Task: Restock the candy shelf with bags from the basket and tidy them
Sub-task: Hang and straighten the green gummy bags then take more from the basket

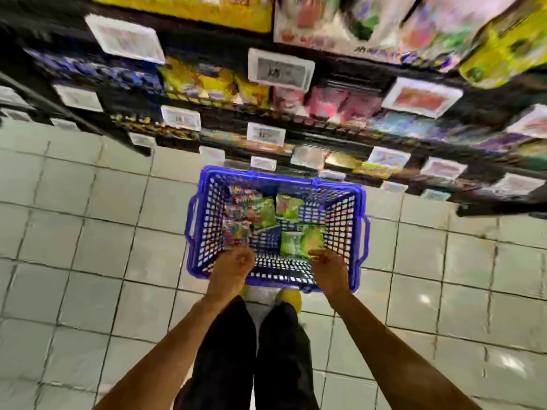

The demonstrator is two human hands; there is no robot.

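A blue plastic basket (359, 220) stands on the tiled floor below the candy shelves (296, 134). Several candy bags lie inside it: green ones (288, 207) and multicoloured ones (241, 192). My left hand (233, 269) reaches over the near rim, its curled fingers at the lower edge of a multicoloured bag (236, 233). My right hand (328, 269) is in the basket too, fingers closed on the lower corner of a green bag (299, 241). The picture is blurred by motion.
Dark shelves with white price tags (279, 69) carry yellow, pink and purple bags above and behind the basket. My legs in black trousers (251, 350) and yellow shoes (291, 297) stand just behind the basket's near rim. Pale floor tiles (88, 261) spread left and right.
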